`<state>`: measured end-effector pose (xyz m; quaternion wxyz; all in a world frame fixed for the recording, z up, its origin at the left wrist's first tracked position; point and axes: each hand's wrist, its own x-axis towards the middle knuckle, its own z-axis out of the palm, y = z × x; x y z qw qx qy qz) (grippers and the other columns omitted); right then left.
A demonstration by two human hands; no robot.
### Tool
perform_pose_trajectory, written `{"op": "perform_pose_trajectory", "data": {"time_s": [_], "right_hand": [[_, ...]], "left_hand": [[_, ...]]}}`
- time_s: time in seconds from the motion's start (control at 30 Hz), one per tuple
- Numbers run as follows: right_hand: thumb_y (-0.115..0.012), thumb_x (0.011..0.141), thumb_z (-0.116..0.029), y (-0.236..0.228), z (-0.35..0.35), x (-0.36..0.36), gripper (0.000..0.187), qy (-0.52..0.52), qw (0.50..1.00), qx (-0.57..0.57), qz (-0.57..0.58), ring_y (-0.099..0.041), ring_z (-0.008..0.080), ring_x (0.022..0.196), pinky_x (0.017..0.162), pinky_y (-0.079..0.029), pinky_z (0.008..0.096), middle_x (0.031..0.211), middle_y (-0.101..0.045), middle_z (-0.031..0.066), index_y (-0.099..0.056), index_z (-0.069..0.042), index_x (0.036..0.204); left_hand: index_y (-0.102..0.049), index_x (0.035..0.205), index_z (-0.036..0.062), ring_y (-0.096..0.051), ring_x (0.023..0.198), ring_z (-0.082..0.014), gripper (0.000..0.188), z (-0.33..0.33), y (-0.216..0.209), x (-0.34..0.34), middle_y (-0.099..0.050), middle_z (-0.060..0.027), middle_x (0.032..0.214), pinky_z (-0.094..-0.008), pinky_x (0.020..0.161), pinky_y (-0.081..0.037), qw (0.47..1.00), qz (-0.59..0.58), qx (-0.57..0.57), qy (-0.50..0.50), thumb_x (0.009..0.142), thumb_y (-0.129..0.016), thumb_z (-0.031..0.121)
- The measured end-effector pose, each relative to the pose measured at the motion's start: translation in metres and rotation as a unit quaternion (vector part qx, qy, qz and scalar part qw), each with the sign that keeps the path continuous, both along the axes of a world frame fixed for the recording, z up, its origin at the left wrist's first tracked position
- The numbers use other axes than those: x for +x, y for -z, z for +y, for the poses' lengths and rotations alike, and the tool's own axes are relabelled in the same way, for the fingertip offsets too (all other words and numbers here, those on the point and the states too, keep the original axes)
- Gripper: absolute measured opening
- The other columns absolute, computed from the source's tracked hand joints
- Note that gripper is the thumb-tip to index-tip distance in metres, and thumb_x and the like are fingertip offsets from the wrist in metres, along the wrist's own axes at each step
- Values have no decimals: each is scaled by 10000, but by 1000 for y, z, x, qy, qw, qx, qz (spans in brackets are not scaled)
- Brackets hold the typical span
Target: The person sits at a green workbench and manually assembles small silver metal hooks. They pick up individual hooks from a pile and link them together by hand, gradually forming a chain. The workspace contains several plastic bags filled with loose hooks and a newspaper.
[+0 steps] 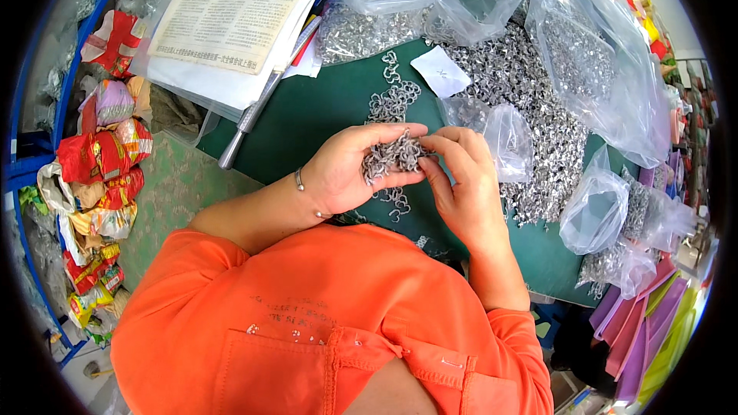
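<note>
A heap of small, curved grey metal pieces [393,157] lies in my left hand [342,169], which is cupped under and around it. My right hand [469,184] is closed in a pinch against the right edge of this heap, thumb and fingers on the metal pieces there. Just beyond my hands, a loose trail of the same curved pieces [396,100] lies on the green tabletop [307,119]. A few more loose curved pieces [396,204] lie on the near side, below my left hand.
To the right spreads a large mound of shiny metal parts [530,107], with clear plastic bags [596,211] around it. A white paper slip [440,72] rests at its edge. At the far left are a newspaper [231,15] and a metal-handled tool [250,119]. Colourful packets [100,161] fill a blue rack.
</note>
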<state>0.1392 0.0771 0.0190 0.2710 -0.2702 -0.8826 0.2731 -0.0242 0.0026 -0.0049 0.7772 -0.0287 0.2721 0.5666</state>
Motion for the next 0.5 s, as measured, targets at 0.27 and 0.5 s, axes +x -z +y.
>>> {"op": "perform_pose_trajectory", "data": {"time_s": [0.27, 0.5], "right_hand": [[-652, 737, 56, 2, 2, 3, 173, -17, 998, -25, 50, -569, 282, 791, 694, -468, 341, 886, -613, 92, -600, -26, 880], [-630, 773, 89, 6, -15, -1, 151, 73, 929, -304, 200, -607, 200, 755, 626, -480, 280, 853, -625, 90, -609, -18, 877]], "left_hand": [[-541, 1149, -45, -602, 1001, -247, 323, 0, 3, 0, -602, -132, 1069, -435, 921, -486, 999, -35, 7, 4, 948, -441, 186], [-569, 1101, -33, -617, 975, -234, 241, -1, -3, 2, -618, -123, 1025, -372, 902, -495, 999, 45, 5, 29, 896, -537, 90]]}}
